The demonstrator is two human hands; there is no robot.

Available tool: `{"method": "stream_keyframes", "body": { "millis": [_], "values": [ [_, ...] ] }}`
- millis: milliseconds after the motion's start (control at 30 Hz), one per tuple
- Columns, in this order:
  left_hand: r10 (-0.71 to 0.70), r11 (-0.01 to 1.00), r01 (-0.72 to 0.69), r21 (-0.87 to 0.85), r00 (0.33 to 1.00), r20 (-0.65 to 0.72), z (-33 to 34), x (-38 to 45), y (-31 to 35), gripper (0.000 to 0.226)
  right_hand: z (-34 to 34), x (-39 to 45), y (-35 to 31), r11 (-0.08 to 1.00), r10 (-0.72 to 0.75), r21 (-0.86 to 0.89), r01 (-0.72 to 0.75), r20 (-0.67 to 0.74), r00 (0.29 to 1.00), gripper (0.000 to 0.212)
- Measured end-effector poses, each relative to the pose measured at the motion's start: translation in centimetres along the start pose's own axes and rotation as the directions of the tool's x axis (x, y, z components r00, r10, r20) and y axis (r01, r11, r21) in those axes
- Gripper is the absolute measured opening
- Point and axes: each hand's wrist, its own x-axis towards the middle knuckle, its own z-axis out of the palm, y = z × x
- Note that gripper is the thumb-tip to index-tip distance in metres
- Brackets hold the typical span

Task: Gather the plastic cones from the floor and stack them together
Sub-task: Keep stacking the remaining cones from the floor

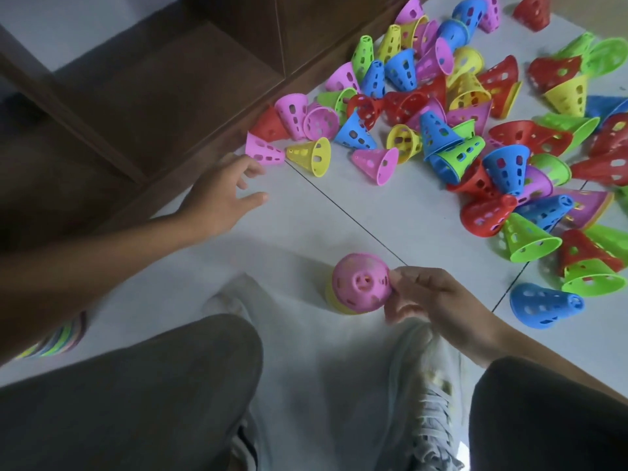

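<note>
We note a pale tiled floor (pixel 339 205) crossed by thin dark grout lines (pixel 343 210) running between the two hands, dark brown wooden shelving (pixel 170 79) standing just beyond the left hand, under dim, soft light.

Pink, yellow, blue, green and red perforated cones (pixel 441 107) are scattered on white floor tiles (pixel 390 205); a pink cone (pixel 362 285) is stacked on yellow; brown shelving (pixel 163 79) is seen.

Perforated plastic cones (pixel 438 137) lie on smooth glossy floor tiles (pixel 390 212).
</note>
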Motion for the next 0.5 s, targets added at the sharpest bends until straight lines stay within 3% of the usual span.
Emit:
{"method": "stream_keyframes", "body": {
  "millis": [133,233,500],
  "values": [
    [-0.002,0.988,0.010,0.155,0.999,-0.048,-0.4,2.1,-2.0,0.041,-0.3,0.3,0.1,0.975,-0.040,-0.222,0.031,-0.038,0.998,0.043],
    [-0.085,0.981,0.089,0.170,0.996,-0.033,-0.4,3.5,-2.9,0.050,-0.6,0.6,-0.1,0.912,-0.079,-0.408,0.050,-0.054,0.995,0.043],
    [-0.149,0.988,0.152,-0.024,0.984,0.092,-0.1,5.7,-3.0,0.047,-2.2,3.3,-0.6,0.839,-0.085,-0.545,0.010,-0.113,0.990,0.031]
  ]
}}
